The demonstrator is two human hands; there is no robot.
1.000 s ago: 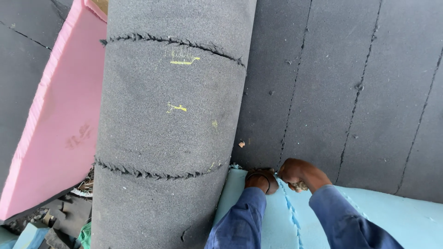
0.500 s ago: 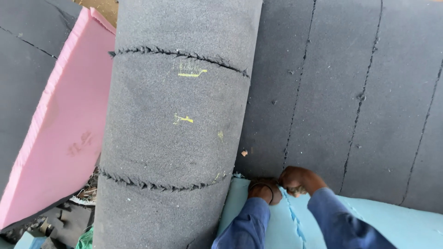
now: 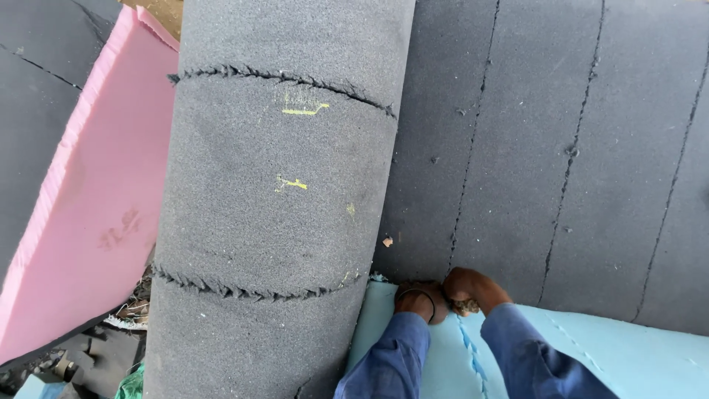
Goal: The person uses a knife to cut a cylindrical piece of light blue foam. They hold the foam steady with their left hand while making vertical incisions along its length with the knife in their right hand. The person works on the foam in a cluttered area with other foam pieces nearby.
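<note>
Since half a second ago the view has slid a little; both hands sit slightly lower and further right in the frame, otherwise at the same spot.

Near: two blue sleeves (image 3: 399, 362) come up from the bottom edge over a light blue foam sheet (image 3: 628, 355). Left hand (image 3: 419, 301) and right hand (image 3: 473, 290) are close together, touching or nearly so, at the sheet's upper edge where it meets the dark grey foam. Both look curled and pinching at that edge; the right seems to hold a small crumbly bit. What exactly is gripped cannot be told. A jagged seam (image 3: 469, 347) runs down the blue sheet just below the hands.

Middle: grey foam roll (image 3: 273, 214), left of the hands, with two zigzag joins and yellow marks.

Far: flat grey foam sheets (image 3: 561, 133) with cracks, upper right. Pink foam slab (image 3: 96, 199) at left.

Judgement on doing it well: keep the hands close to the seam, pull in short grips along the edge instead of one long tug, so the foam does not tear raggedly; watch the roll leaning alongside.
</note>
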